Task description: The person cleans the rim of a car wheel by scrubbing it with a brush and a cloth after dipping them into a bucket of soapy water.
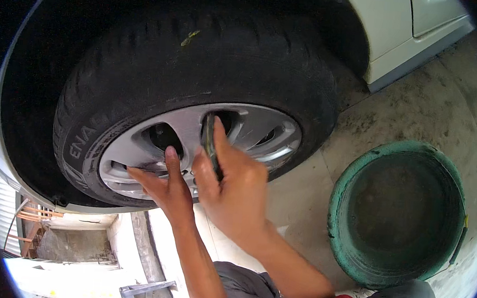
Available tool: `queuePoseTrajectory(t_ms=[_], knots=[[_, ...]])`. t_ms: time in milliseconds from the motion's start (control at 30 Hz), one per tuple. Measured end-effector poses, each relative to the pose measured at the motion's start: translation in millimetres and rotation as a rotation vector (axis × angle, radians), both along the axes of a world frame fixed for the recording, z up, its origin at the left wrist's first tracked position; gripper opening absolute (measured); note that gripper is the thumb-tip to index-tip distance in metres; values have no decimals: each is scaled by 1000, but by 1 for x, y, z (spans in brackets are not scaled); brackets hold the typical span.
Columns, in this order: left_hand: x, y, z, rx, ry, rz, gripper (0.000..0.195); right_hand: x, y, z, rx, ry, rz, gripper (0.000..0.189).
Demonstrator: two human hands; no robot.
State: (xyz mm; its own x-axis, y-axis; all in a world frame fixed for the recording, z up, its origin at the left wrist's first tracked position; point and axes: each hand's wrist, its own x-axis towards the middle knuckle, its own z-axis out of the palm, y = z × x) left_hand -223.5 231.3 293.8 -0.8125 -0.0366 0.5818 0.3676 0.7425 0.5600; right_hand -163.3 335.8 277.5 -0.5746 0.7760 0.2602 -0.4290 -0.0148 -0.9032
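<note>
A black car tyre [211,67] with a silver alloy wheel rim [182,119] fills the middle of the view. My left hand [168,185] rests on the lower left part of the rim, its thumb and forefinger spread apart. In my right hand [232,178] is a dark, narrow, flat object [209,136], perhaps a brush or a scrubbing pad, its tip at an upper opening between the spokes. My fingers hide part of it, and the right hand is slightly blurred. The wheel's hub is mostly covered by my hands.
A round green bucket [337,199] with a wire handle stands on the tiled floor [419,100] to the right. The pale car body [391,26] arches over the tyre. At lower left are a metal frame [147,288] and wooden slats [33,217].
</note>
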Motion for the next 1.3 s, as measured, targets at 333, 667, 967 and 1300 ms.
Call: queuePoseTrajectory(t_ms=[333, 667, 967, 1300], knots=[[0, 8, 0, 236, -63, -142, 89, -6, -12, -32, -92, 67, 54, 42], [-12, -13, -5, 247, 94, -150, 28, -9, 3, -24, 10, 78, 128, 54], [-6, -6, -4, 292, 73, -184, 40, -4, 4, -15, -4, 94, 47, 53], [-17, -25, -13, 335, 4, -93, 80, 5, -35, -45, 153, -11, 104, 71]])
